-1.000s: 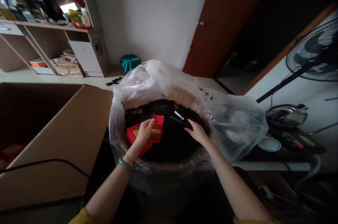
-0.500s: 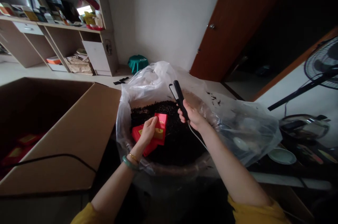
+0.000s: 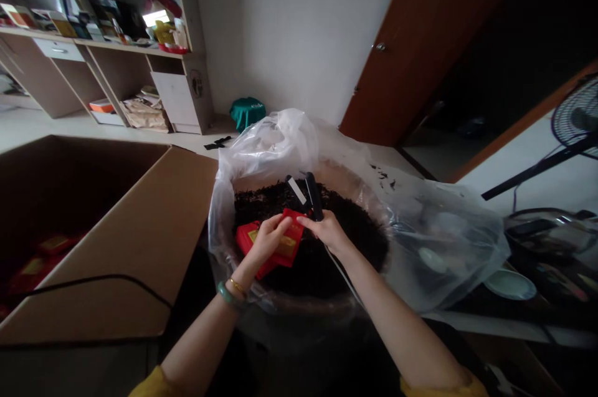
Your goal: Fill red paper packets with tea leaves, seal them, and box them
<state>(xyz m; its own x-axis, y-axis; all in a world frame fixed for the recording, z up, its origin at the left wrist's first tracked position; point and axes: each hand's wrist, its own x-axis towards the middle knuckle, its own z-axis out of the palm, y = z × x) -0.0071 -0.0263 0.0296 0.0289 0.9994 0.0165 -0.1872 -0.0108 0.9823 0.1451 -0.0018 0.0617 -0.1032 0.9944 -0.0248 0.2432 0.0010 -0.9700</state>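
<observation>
Over a round tub lined with a clear plastic bag (image 3: 299, 126), my left hand (image 3: 267, 240) is closed on a red packet (image 3: 290, 246) with gold print. My right hand (image 3: 329, 230) grips a black hair straightener (image 3: 314, 196), its two plates apart and pointing away from me. The thumb of that hand touches the top edge of the red packet. A pale cord trails from the straightener. Other red packets (image 3: 247, 236) lie beneath my left hand, on the dark, loose, dry leaves (image 3: 348, 200) that fill the tub.
A large cardboard box (image 3: 140, 241) stands on the left, with red packets (image 3: 35, 266) inside and a black cable over its edge. At the right are a pale bowl (image 3: 509, 285), a glass lid (image 3: 551, 229) and a fan (image 3: 577, 113). Shelves (image 3: 135, 45) stand behind.
My right hand has come down and left with the straightener, so its thumb now meets the packet's top edge. The straightener's plates have spread wider. My left hand keeps the packet.
</observation>
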